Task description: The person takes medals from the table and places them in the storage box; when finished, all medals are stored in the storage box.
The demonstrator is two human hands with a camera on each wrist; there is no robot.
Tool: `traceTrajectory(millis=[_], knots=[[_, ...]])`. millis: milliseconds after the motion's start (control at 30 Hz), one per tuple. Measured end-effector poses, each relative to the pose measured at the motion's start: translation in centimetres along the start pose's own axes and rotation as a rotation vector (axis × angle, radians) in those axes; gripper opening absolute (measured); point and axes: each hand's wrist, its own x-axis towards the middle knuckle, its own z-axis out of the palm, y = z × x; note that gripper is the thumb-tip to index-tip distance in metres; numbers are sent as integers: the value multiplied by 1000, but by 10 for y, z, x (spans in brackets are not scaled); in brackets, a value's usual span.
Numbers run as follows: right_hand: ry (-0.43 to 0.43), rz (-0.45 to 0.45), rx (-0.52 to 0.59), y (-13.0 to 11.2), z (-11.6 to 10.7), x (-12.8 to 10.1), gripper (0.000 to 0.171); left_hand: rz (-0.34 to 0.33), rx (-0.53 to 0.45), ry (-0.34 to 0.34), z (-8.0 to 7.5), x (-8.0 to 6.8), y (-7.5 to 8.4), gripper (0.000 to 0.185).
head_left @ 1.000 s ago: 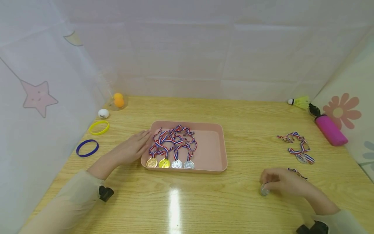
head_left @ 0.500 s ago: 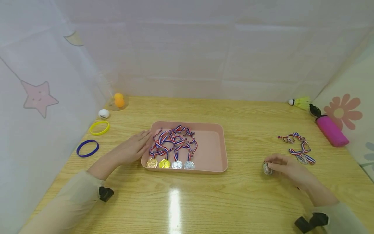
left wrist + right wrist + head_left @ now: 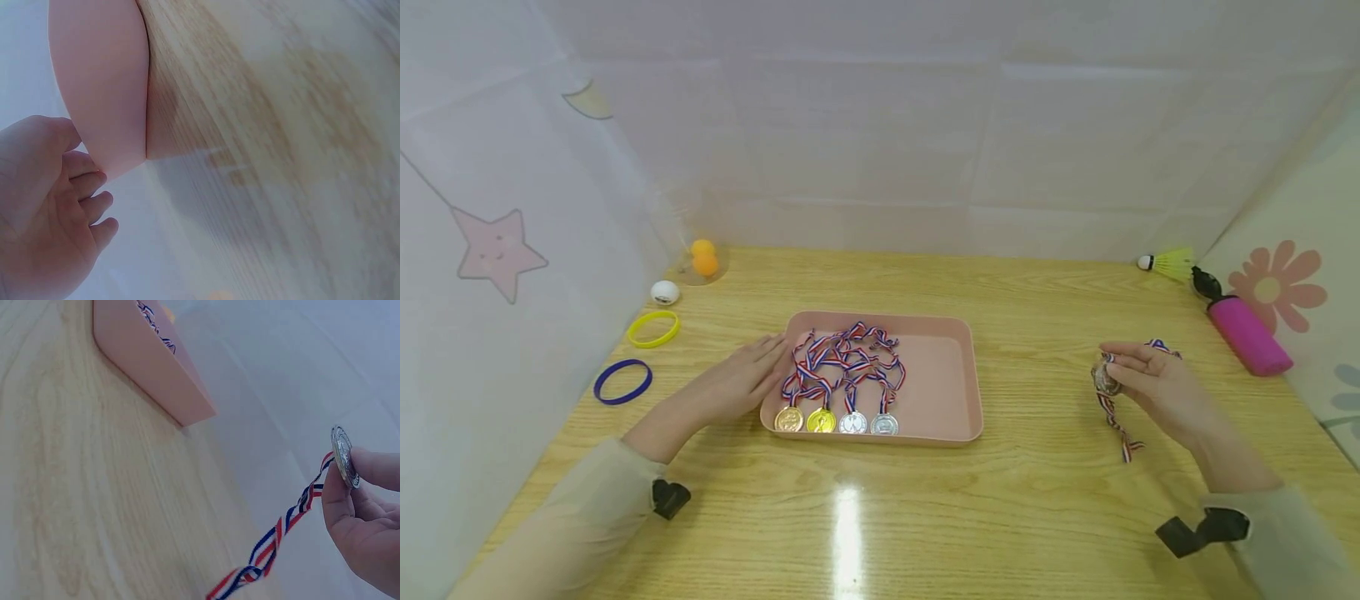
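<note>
My right hand (image 3: 1165,400) pinches a silver medal (image 3: 344,456) between thumb and fingers, raised over the right side of the table. Its red, white and blue ribbon (image 3: 265,550) dangles below. Behind that hand, a second medal's ribbon (image 3: 1163,346) shows only in part. My left hand (image 3: 735,382) rests against the left wall of the pink tray (image 3: 936,437), fingers fairly straight and touching it. Along the tray's front side lie a bronze-gold medal (image 3: 789,419), a yellow-gold medal (image 3: 822,421) and two silver medals (image 3: 853,422), their ribbons bunched behind them.
A blue wristband (image 3: 622,382), a yellow wristband (image 3: 653,329), a white ball (image 3: 665,292) and orange balls (image 3: 704,258) line the left side. At the far right are a shuttlecock (image 3: 1168,262) and a pink pump (image 3: 1250,336). Cloth walls enclose the table.
My right hand has lifted the silver medal and carried it away from the table's front edge; its ribbon now hangs free. My left hand and the tray have stayed put.
</note>
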Motion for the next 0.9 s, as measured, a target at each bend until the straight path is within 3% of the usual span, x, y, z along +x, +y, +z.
traceTrajectory(millis=[133, 500, 667, 900], knots=[[15, -29, 21, -12, 4, 10, 29, -1, -4, -3, 0, 0, 0, 50], [-44, -116, 117, -54, 27, 37, 29, -4, -9, 4, 1, 0, -1, 50], [-90, -157, 86, -70, 43, 50, 28, -8, -6, 1, 1, 0, -1, 50], [-130, -121, 9, -81, 75, 70, 28, -13, -6, 1, 1, 1, -1, 50]])
